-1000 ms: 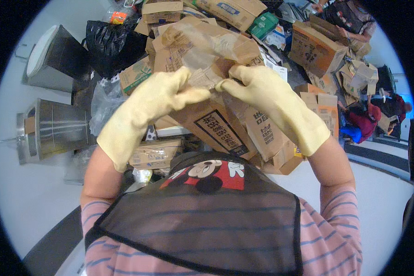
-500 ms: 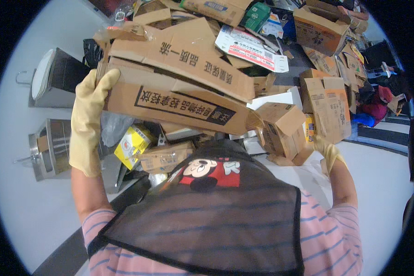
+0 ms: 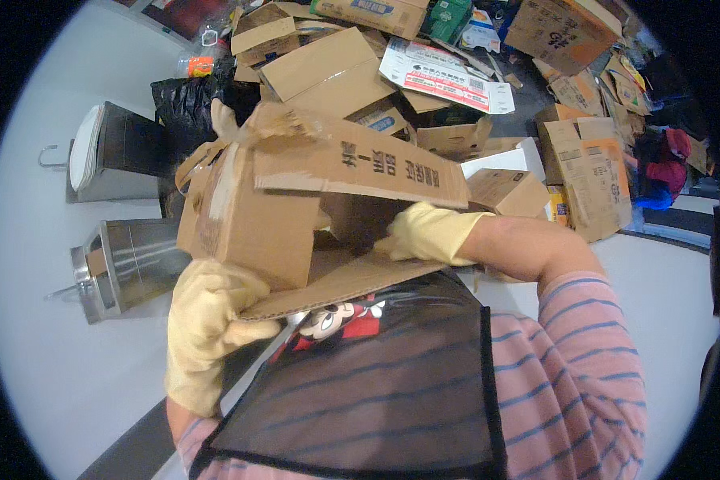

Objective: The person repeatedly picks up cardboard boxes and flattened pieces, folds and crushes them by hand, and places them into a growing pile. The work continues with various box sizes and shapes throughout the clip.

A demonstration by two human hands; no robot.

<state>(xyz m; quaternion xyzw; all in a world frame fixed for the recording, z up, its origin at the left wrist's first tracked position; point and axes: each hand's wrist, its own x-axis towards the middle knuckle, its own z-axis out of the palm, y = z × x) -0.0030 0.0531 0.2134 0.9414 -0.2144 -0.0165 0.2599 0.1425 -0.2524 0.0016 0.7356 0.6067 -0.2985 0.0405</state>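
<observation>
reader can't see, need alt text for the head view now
A gloved left hand grips an open cardboard box by a near corner; the gloved right hand is at its opening. Behind lie piled cardboard and a black bag.

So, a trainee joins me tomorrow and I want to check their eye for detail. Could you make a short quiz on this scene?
1. Pick one. The left hand holds: A) a bottle; B) a cardboard box; C) a black bag.
2. True or false: the box between the hands is closed on all sides.
3. What does the right hand wear?

Key: 1. B. 2. False; its opening shows. 3. A pale yellow glove.
</observation>
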